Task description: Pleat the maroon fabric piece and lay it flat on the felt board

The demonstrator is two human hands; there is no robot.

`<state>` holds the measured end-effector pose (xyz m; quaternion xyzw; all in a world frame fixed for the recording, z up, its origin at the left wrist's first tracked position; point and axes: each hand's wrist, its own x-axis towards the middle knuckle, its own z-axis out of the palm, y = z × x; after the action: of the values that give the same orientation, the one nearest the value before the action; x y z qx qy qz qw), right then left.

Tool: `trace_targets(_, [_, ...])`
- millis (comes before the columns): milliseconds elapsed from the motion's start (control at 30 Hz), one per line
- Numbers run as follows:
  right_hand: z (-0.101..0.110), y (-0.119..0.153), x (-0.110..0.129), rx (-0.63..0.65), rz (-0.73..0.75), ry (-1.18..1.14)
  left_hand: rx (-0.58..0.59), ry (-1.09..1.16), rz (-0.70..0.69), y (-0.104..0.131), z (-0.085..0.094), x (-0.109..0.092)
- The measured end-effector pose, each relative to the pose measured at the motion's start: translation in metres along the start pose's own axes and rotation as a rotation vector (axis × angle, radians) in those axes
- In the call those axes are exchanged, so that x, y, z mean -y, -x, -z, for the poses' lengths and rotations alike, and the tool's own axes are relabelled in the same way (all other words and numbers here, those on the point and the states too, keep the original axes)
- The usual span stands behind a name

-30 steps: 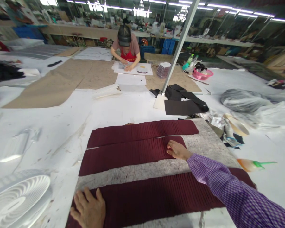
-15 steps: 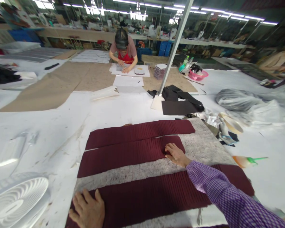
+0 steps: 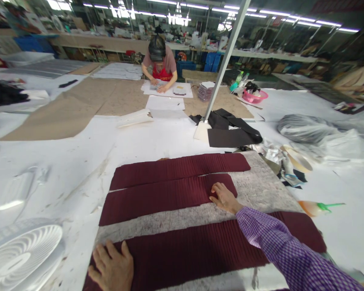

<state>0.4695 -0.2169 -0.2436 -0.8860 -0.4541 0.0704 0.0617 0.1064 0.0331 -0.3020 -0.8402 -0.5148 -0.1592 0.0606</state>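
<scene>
Three dark red pleated fabric strips lie on a grey felt board [image 3: 261,188]. My right hand [image 3: 223,198], in a purple checked sleeve, rests flat on the right end of the middle strip [image 3: 157,198], fingers spread. The far strip [image 3: 178,167] lies just beyond it. My left hand [image 3: 113,267] presses flat on the left end of the near, widest strip [image 3: 200,250]. Neither hand grips anything.
A white fan [image 3: 21,254] stands at the near left. An orange spray bottle [image 3: 315,207] lies to the right of the board. Black fabric [image 3: 230,129] sits by a slanted metal pole [image 3: 224,60]. A person [image 3: 159,62] works at the far end of the table.
My right hand has slid slightly left and toward me along the middle strip. My left hand stays pressed on the near strip.
</scene>
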Motion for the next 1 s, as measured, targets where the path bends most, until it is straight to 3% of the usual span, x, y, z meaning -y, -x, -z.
trace_targets(367, [-0.007, -0.007, 0.024, -0.012, -0.145, 0.174, 0.004, -0.007, 0.0, -0.001, 0.0, -0.001])
trace_targets(800, [-0.011, -0.012, -0.003, -0.013, -0.2, 0.106, 0.007, -0.008, 0.0, -0.003, 0.002, -0.002])
trace_targets(1000, [-0.006, -0.014, 0.008, 0.018, -0.216, 0.129, 0.01, -0.009, -0.001, -0.003, 0.003, -0.002])
